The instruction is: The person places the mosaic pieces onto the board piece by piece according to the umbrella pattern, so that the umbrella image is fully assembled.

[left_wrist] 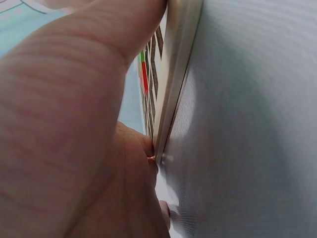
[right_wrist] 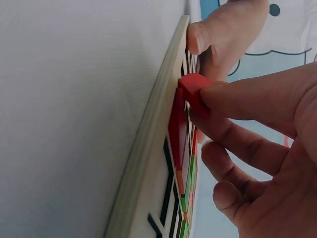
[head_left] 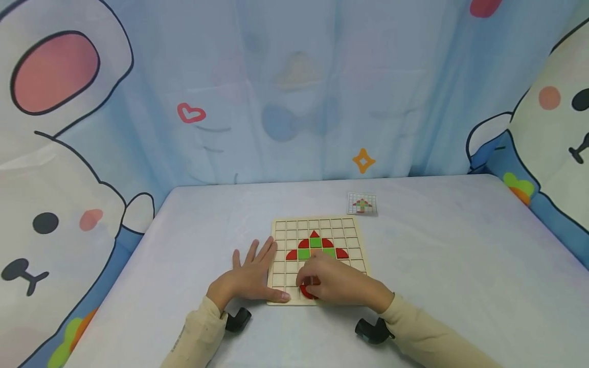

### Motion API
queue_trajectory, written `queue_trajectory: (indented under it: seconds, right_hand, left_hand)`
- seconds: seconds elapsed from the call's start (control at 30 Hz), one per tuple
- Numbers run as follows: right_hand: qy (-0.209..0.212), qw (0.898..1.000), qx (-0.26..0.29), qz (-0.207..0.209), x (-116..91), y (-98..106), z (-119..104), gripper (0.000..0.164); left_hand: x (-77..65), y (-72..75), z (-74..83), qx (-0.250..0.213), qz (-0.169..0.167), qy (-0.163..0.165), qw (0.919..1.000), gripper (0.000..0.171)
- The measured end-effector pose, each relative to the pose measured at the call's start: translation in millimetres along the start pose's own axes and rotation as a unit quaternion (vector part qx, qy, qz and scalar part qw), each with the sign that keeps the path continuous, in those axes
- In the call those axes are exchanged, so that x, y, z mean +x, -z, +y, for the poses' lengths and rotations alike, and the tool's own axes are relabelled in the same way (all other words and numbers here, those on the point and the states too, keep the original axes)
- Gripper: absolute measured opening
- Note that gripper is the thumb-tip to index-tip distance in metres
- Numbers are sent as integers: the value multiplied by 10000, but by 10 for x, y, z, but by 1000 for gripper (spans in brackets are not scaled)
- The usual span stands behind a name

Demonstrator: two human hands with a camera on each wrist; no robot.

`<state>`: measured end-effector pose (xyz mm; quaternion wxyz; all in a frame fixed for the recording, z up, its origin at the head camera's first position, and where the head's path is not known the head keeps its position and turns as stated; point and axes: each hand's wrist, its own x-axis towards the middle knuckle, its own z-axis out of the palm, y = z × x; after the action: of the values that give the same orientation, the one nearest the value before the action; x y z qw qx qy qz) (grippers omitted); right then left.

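My left hand (head_left: 250,280) rests with spread fingers along the left edge of a square wooden grid board (head_left: 282,235), its thumb on the near left corner. Over the near part of the board, my right hand (head_left: 338,280) pinches a small red block (right_wrist: 195,91) between thumb and finger; it looks tilted and touches or nearly touches the board. Beside it a red piece (right_wrist: 177,129) lies in the grid. Further up, green squares (head_left: 315,243), red quarter-round pieces (head_left: 341,253) and a red triangle (head_left: 314,234) form a pattern, partly hidden by my right hand.
A small card (head_left: 362,204) printed with a similar pattern on a grid lies beyond the board's far right corner. White cloth covers the table (head_left: 442,245). A blue curtain (head_left: 294,128) with cartoon figures hangs behind it. Each wrist wears a black camera (head_left: 374,331).
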<state>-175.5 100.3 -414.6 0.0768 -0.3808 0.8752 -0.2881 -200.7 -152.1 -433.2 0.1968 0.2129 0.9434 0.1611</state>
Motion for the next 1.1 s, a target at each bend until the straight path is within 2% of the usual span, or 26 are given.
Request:
queue_trajectory:
  seconds: [0.23,0.5,0.77,0.93,1.1]
  right_hand:
    - [327,9981,-509,82,-18,-56,7,14]
    - [412,9968,-683,74,-42,-59,28,12]
    - [462,9946,-910,161,-81,-81,35,8]
    - [429,9922,-1154,185,-75,-84,23,11]
    - [275,9943,-1020,131,-61,-12,39,7]
  left_hand:
    - [-1,-19,-7,-12,-16,-8,10000,130]
    - [30,-36,0,-16,-15,-32,10000,130]
    - [59,-53,7,-30,-35,-156,9999,130]
    - [59,-43,4,-22,-55,-149,9999,130]
    - [64,-19,-2,-64,-31,-142,9999,130]
